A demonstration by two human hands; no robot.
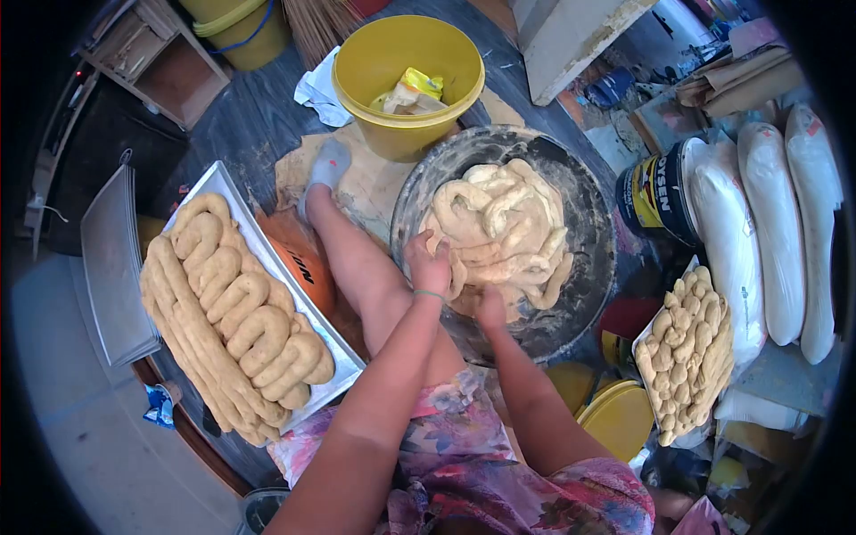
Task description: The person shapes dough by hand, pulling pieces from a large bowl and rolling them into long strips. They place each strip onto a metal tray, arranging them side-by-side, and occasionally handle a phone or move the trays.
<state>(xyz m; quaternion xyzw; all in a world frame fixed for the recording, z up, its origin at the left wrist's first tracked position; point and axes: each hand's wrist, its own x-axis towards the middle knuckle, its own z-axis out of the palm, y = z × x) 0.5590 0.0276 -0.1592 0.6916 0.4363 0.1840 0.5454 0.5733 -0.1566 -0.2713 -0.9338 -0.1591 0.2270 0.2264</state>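
A wide black basin (593, 267) sits between my legs, heaped with pale, thick dough ropes (508, 214) dusted with flour. My left hand (430, 265) is at the basin's near left side, its fingers curled round a dough rope (457, 275) at the edge of the heap. Low in the basin, my right hand (489, 308) touches the front of the heap; its fingertips are hidden against the dough. To my left, a white-rimmed tray (334, 379) bears long strips and looped coils of dough (236, 312).
A yellow bucket (357, 98) with a packet inside stands beyond the basin. On the right are a tray of small dough pieces (685, 343), yellow lids (617, 419), a dark paint pail (655, 192) and long white filled bags (771, 232). Metal trays (116, 267) lean at left.
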